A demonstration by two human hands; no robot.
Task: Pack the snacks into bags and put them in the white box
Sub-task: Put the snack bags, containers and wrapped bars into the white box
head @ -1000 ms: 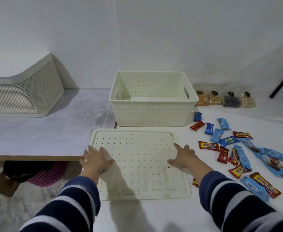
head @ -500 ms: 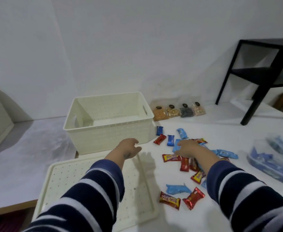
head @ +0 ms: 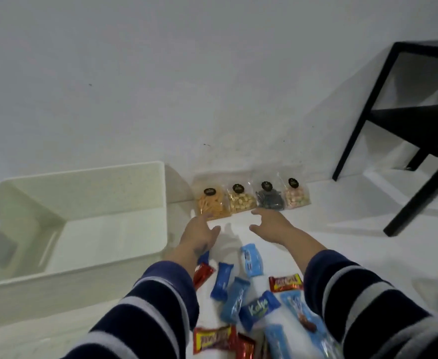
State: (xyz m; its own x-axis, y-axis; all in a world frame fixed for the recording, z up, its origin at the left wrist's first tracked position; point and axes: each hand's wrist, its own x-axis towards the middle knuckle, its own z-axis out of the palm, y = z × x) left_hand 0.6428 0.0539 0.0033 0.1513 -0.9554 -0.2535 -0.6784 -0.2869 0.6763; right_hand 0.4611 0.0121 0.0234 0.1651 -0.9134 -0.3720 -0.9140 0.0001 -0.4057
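The white box (head: 114,265) stands empty at the left on the white surface. Against the wall sit clear snack bags: orange sticks (head: 211,204), yellow nuts (head: 240,200), dark pieces (head: 269,199) and pale pink pieces (head: 296,195). My left hand (head: 198,234) reaches with spread fingers just below the orange bag, its fingertips at the bag's lower edge. My right hand (head: 271,224) is open just below the dark bag, holding nothing. Loose wrapped snacks lie under my forearms: a light blue pack (head: 250,259), a dark blue bar (head: 222,281), a red bar (head: 285,282).
A black metal-framed table (head: 394,120) stands at the back right, one leg (head: 420,200) slanting down to the surface. The white wall is right behind the bags. The box's lid (head: 31,332) lies at the bottom left.
The view swung right and closer. Both hands left the lid, passed over the loose snacks, and now reach forward to the row of bags by the wall.
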